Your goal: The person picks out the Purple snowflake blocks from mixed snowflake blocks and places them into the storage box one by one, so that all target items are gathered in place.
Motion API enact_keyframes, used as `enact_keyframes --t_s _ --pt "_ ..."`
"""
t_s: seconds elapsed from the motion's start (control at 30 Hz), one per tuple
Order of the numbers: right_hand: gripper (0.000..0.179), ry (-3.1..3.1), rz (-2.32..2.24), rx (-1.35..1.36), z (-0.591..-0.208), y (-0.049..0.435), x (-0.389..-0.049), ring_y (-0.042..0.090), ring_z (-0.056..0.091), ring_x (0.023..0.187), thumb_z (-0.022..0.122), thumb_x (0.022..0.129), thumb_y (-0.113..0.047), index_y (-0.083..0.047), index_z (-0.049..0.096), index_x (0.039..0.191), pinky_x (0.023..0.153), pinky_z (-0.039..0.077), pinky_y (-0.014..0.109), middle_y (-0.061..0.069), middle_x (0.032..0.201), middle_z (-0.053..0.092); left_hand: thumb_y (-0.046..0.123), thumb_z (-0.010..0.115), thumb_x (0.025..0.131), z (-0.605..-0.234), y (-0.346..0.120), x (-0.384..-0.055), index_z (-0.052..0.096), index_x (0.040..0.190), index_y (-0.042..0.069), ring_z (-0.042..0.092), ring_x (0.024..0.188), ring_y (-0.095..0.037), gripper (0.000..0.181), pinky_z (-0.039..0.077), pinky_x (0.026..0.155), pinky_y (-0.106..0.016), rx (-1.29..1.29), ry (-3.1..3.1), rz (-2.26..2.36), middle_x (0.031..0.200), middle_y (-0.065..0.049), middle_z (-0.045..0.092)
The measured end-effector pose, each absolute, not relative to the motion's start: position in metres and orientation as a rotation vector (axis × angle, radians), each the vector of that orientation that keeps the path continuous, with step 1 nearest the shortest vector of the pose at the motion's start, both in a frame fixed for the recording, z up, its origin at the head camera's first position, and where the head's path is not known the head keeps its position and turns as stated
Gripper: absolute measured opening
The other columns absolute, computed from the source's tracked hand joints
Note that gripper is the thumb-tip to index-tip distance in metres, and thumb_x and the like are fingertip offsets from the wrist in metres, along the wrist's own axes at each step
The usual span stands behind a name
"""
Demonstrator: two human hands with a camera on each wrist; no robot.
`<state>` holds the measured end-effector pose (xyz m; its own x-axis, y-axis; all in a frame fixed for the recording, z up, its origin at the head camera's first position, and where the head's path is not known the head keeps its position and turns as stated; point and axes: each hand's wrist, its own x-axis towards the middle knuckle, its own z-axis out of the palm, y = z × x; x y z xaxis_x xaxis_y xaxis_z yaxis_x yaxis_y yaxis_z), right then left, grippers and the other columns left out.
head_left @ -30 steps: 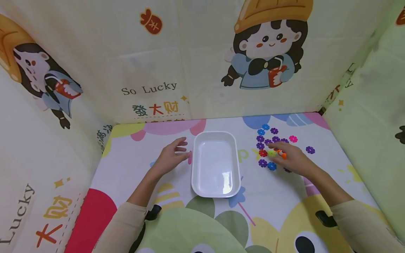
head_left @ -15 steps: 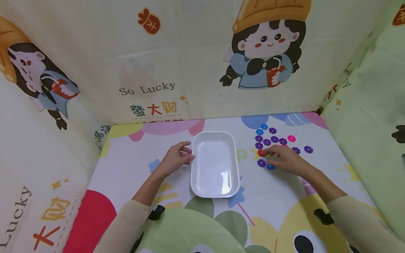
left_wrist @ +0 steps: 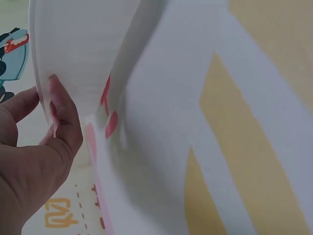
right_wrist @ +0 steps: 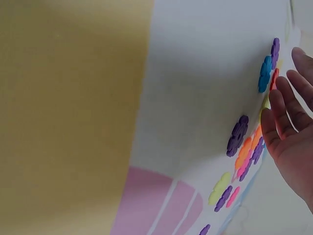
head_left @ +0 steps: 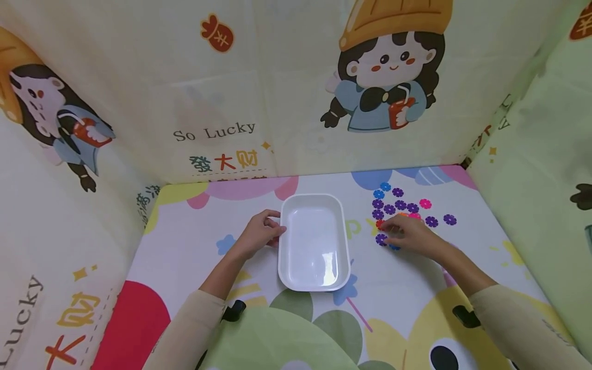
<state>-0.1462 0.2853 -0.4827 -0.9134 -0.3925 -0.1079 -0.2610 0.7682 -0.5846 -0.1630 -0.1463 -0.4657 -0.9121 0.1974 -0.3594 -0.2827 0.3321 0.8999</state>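
A white rectangular tray [head_left: 314,241] lies in the middle of the table. My left hand [head_left: 259,234] pinches its left rim; the left wrist view shows the thumb on one side of the tray's edge [left_wrist: 36,54] and curled fingers beneath it. Flower-shaped plastic discs lie to the tray's right. Over them hovers my right hand [head_left: 413,235], its fingertips near a red disc [head_left: 380,224] and a purple disc [head_left: 381,240]. A blue disc [right_wrist: 264,74] shows close by in the right wrist view, where the fingers extend loosely with nothing between them. The hand covers some discs in the head view.
More purple discs [head_left: 389,209], a pink disc [head_left: 425,203] and two blue ones spread toward the back. A lone purple disc [head_left: 450,219] lies farthest right. Printed cloth walls [head_left: 296,103] enclose the table [head_left: 194,246] at the back and sides.
My left hand has moved right to the tray and taken its rim. The right hand has shifted slightly left and closer to the red disc, with thumb and fingers drawn nearer together.
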Motion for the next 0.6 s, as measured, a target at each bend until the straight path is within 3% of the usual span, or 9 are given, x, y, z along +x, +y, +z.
enact_keyframes --t_s 0.47,0.6 --pt "0.030 2.720 -0.822 -0.482 -0.487 0.278 -0.151 0.022 0.067 0.097 0.083 0.088 -0.019 -0.006 0.072 0.112 0.087 0.064 0.040 0.007 0.107 0.072 0.010 0.070 0.099 -0.467 -0.145 -0.166 0.053 0.125 0.002 0.059 0.056 -0.017 0.032 0.062 0.052 -0.031 -0.093 2.117 1.657 0.077 -0.007 0.059" --pt "0.027 2.715 -0.800 -0.436 -0.490 0.275 -0.155 0.018 0.062 0.090 0.084 0.087 -0.023 -0.008 0.073 0.107 0.080 0.062 0.031 0.004 0.100 0.070 0.010 0.069 0.099 -0.468 -0.145 -0.165 0.052 0.125 0.001 0.059 0.053 -0.017 0.032 0.062 0.051 -0.031 -0.092 2.121 1.652 0.077 -0.007 0.059"
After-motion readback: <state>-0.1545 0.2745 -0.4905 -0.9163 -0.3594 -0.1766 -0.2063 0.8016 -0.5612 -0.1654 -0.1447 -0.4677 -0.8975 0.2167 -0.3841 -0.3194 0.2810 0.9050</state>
